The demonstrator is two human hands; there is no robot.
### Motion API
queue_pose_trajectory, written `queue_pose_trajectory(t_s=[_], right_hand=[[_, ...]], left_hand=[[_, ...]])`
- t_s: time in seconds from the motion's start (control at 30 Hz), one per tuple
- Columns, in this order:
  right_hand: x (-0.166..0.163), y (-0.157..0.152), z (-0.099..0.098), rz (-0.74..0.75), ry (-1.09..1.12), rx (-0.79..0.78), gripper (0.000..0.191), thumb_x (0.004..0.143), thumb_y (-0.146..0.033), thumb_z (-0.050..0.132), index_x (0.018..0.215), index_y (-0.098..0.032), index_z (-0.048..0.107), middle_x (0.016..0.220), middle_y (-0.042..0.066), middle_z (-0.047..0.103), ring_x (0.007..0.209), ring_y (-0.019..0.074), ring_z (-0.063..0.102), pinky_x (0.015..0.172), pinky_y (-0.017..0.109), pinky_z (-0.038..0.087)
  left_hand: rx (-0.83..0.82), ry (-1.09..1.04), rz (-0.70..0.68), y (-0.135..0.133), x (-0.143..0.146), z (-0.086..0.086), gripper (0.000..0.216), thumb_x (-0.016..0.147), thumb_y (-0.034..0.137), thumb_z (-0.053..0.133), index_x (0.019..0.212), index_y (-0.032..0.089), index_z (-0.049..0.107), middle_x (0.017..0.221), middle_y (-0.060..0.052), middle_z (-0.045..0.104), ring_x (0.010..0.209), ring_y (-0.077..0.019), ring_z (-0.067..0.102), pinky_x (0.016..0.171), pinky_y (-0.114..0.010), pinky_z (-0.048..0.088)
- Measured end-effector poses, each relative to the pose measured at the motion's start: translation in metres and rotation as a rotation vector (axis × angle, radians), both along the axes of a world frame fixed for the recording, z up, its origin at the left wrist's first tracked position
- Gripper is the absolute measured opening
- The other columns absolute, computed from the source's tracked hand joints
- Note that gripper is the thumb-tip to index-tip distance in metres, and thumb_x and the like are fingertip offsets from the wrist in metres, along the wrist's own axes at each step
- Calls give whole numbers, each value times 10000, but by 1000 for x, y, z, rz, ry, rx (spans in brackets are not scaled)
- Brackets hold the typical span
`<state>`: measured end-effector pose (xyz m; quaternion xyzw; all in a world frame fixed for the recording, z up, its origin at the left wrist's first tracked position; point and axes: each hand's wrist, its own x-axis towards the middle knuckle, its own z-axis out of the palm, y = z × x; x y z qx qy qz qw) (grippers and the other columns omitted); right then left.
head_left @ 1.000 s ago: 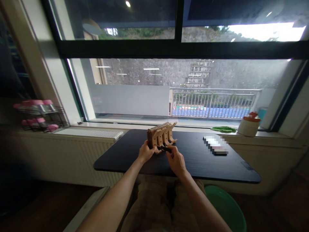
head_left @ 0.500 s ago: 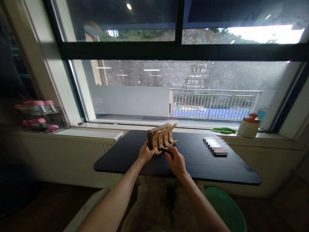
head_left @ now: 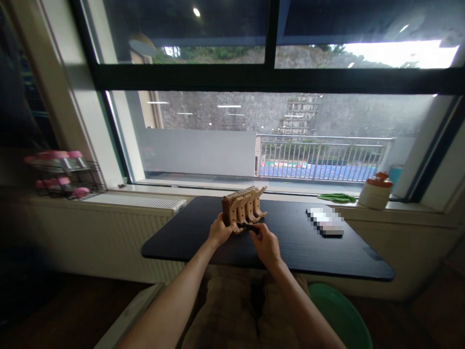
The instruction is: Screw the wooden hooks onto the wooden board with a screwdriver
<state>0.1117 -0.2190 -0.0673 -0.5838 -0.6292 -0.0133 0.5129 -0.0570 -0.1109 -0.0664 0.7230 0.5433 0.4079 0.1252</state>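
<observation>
A light wooden rack with several hooks (head_left: 244,204) stands on edge on the black table (head_left: 181,237). My left hand (head_left: 219,230) is closed around the rack's near left end and steadies it. My right hand (head_left: 266,243) is closed on a small black tool (head_left: 249,226), whose tip touches the lower front of the rack, by the nearest hook.
A blurred flat object (head_left: 325,220) lies on the table's right half. On the window sill lie a green cloth (head_left: 336,197) and a white jar with an orange lid (head_left: 374,192). A wire rack with pink items (head_left: 61,172) stands at the left, a green basin (head_left: 337,315) under the table.
Both hands and the rack stay nearly still; my right hand has shifted the black tool slightly along the rack's lower edge.
</observation>
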Motion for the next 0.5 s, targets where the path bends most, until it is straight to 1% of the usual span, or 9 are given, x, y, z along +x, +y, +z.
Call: queue_pose_trajectory(t_s=[0.17, 0.23, 0.3, 0.37, 0.4, 0.43, 0.5], right_hand=[[1, -1, 1, -18, -29, -21, 279, 835, -429, 438, 844, -226, 629, 619, -1, 618, 566, 139, 562, 558, 223, 353], [1, -1, 2, -16, -38, -16, 275, 841, -417, 431, 874, -237, 636, 705, 12, 649, 635, 150, 585, 588, 228, 361], [0, -1, 2, -15, -38, -9, 276, 842, -397, 428, 979, -241, 610, 766, 14, 657, 673, 153, 592, 607, 230, 368], [-1, -1, 2, -17, -30, -7, 309, 839, -385, 426, 1067, -220, 554, 708, -1, 636, 618, 146, 577, 585, 231, 368], [-2, -2, 2, -16, -27, -8, 315, 835, -382, 427, 1075, -207, 533, 658, -15, 614, 574, 140, 559, 566, 229, 365], [-3, -2, 2, -12, -25, -8, 302, 828, -375, 434, 1057, -200, 523, 619, -29, 590, 540, 134, 542, 551, 226, 362], [-4, -3, 3, 10, -29, -5, 239, 798, -337, 467, 990, -204, 520, 603, -47, 569, 529, 121, 530, 551, 213, 369]], left_hand=[[6, 1, -2, 1, 0, 0, 441, 713, 397, 579, 1086, 179, 487, 1012, -71, 644, 912, -207, 610, 756, -265, 443], [5, 2, -5, 1, 0, 0, 438, 713, 397, 579, 1082, 180, 488, 1007, -70, 644, 908, -207, 610, 752, -266, 444], [4, 5, -7, 1, 0, -1, 438, 716, 402, 575, 1085, 182, 485, 997, -68, 646, 900, -205, 612, 745, -265, 444], [2, 7, -7, 1, -1, -1, 446, 717, 409, 572, 1091, 184, 481, 989, -66, 647, 893, -205, 613, 740, -265, 444], [2, 8, -7, 1, -1, -1, 448, 718, 413, 571, 1091, 184, 480, 987, -66, 647, 893, -205, 613, 739, -265, 443], [3, 10, -7, 1, -1, -1, 448, 718, 417, 570, 1090, 183, 481, 987, -67, 647, 895, -206, 612, 739, -266, 442], [2, 12, -3, 1, -1, -1, 442, 718, 425, 567, 1078, 182, 486, 976, -71, 648, 889, -212, 612, 735, -271, 441]])
